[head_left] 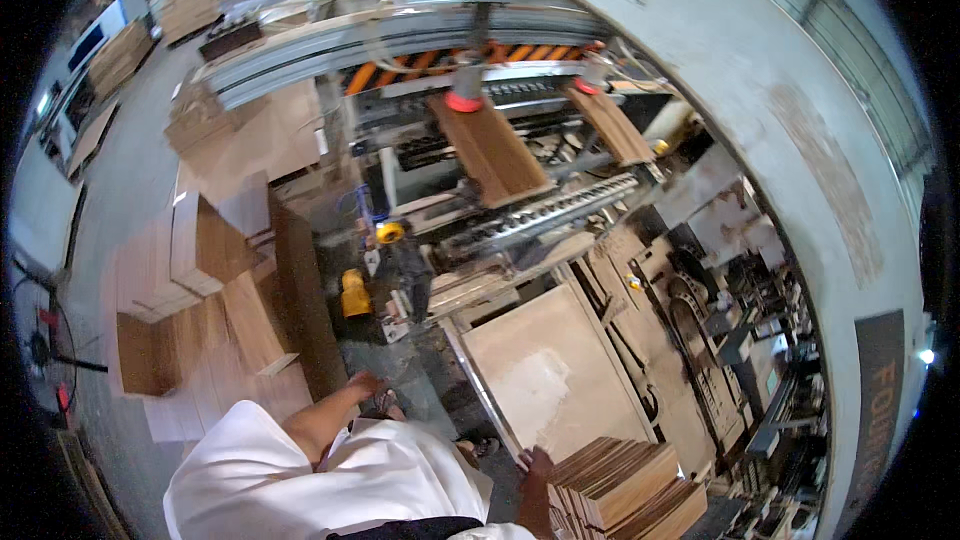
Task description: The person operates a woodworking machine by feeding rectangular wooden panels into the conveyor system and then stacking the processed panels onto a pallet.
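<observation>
Your white shirt [250, 470] is filling the bottom of the frame, nearest the camera. Your left hand [367, 383] is hanging over the floor [430, 390], just below the middle. It is looking blurry, so you cannot tell if its fingers are curling or spreading, but no thing is showing in it. Your right hand [537, 462] is coming up at the lower middle, by the near corner of the table [535, 370]. It is looking blurry too, and you cannot tell if it is gripping or loose. Just right of it, the wood pile [640, 475] is sitting at the lower right, and you cannot tell if your hand is touching it.

Left of your left hand, big boards [230, 325] are standing in stacks at the left of the frame. One yellow box [354, 293] is sitting on the floor above that hand. At the upper middle, two planks [490, 150] are lying under red cups [463, 101], above the rollers [560, 210]. One pale beam [800, 140] is running down the right side.
</observation>
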Demonstrator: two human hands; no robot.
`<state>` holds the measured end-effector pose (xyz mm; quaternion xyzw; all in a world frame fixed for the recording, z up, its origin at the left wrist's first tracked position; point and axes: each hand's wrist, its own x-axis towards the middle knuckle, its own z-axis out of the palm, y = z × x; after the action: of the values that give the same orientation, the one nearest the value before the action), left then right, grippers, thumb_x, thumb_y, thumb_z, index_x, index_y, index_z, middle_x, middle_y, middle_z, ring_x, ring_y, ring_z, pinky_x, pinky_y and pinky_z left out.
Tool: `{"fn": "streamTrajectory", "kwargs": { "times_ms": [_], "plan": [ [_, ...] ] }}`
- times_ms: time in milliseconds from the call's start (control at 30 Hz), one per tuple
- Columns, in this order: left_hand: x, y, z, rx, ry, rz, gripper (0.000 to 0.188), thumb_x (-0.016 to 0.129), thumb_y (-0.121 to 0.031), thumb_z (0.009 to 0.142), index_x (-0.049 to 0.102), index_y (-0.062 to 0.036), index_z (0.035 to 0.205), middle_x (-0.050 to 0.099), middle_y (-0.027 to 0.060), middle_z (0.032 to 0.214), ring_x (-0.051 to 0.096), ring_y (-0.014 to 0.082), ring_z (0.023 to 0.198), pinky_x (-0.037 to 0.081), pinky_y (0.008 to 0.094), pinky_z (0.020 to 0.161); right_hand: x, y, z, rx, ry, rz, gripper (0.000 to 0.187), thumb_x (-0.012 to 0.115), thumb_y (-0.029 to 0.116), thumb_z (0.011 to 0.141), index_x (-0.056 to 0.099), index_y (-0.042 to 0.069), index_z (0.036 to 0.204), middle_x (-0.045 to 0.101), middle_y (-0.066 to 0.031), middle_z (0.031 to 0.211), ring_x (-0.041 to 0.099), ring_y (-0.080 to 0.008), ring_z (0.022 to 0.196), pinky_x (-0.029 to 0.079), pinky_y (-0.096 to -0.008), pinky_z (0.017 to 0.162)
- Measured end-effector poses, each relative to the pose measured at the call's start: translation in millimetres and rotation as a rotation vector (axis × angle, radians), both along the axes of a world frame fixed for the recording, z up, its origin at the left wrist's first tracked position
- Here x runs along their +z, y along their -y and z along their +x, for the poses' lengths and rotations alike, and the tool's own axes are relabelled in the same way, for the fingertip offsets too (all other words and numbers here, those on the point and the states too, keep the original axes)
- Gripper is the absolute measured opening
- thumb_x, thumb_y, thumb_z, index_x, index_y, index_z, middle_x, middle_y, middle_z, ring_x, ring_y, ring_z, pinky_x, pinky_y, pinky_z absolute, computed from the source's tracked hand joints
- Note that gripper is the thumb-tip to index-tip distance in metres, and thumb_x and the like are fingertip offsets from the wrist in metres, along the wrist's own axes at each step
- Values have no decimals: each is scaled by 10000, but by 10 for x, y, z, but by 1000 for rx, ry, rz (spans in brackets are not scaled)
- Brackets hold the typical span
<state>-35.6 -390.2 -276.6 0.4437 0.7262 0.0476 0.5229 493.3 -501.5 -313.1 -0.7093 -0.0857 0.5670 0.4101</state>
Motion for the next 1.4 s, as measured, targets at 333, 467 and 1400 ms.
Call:
{"fn": "streamTrajectory", "kwargs": {
  "times_ms": [333, 467, 1400],
  "plan": [
    [-48, 1450, -1304, 759, 179, -41, 385, 655, -391, 857, 621, -20, 956, 565, 52, 673, 495, 155, 533, 396, 324, 461, 2010, -2951, -1753, 236, -298, 415, 360, 520, 284, 917, 574, 80, 1209, 636, -115, 1133, 615, -245, 982, 490, -397, 829],
    [-341, 1540, -1332, 1062, 553, 132, 381, 652, -381, 863, 619, -13, 954, 573, 40, 682, 488, 126, 541, 388, 301, 467, 2928, -3863, -2161, 332, -76, 479, 421, 524, 373, 907, 555, 100, 1225, 623, -72, 1154, 578, -205, 1031, 430, -357, 849],
    [2738, -4475, 437, 474, 192, 708, 526, 718, -374, 805, 560, 55, 1065, 656, 240, 979, 642, 363, 924, 495, 427, 800, 2872, -5588, -2260, 278, -103, 592, 246, 561, 425, 894, 512, 189, 849, 546, 47, 684, 528, -109, 661, 367, -266, 588]
  ]
}}
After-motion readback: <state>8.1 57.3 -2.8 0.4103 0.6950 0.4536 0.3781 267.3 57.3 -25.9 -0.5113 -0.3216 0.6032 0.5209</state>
